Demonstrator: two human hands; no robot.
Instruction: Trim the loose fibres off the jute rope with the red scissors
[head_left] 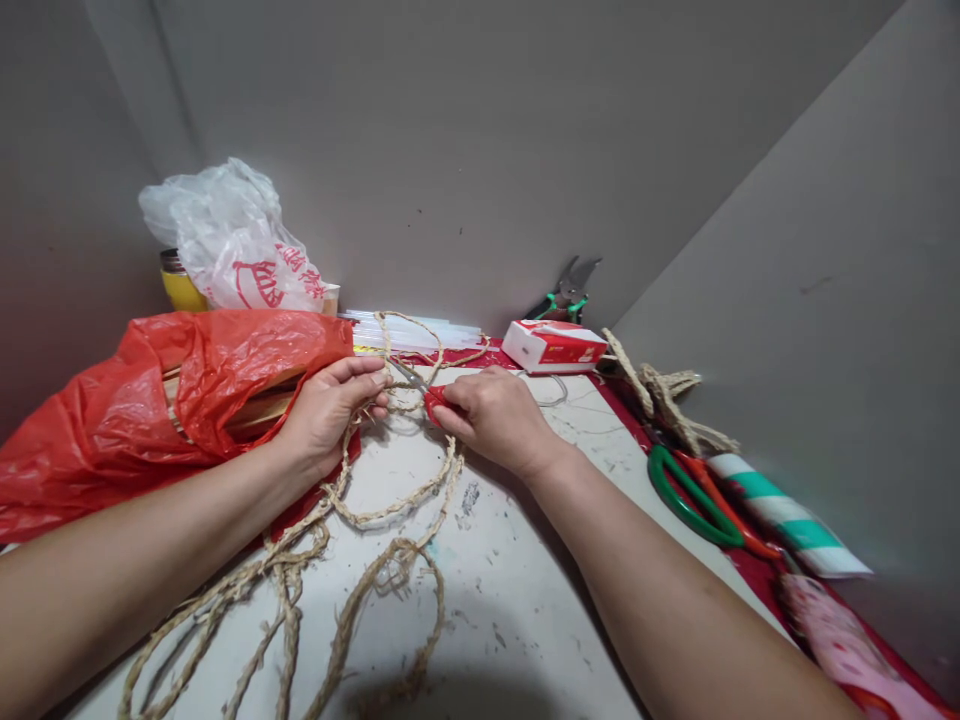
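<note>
My left hand (pixel 335 408) pinches a strand of tan braided rope (pixel 390 500) between thumb and fingers, just in front of a red plastic bag (pixel 150 390). My right hand (pixel 491 412) is closed round small red-handled scissors (pixel 429 398), whose metal blades point left toward the strand held by the left hand. The rope runs in loose loops over the white worktop (pixel 510 580) toward me, and one loop arcs up behind the hands.
A white plastic bag (pixel 240 245) over a yellow container (pixel 180 288) stands at the back left. A red and white box (pixel 553 346), pliers (pixel 568 290), more rope (pixel 667 395), green and red scissors (pixel 701 498) and a green-striped roll (pixel 787 515) lie along the right. Grey walls close in behind and right.
</note>
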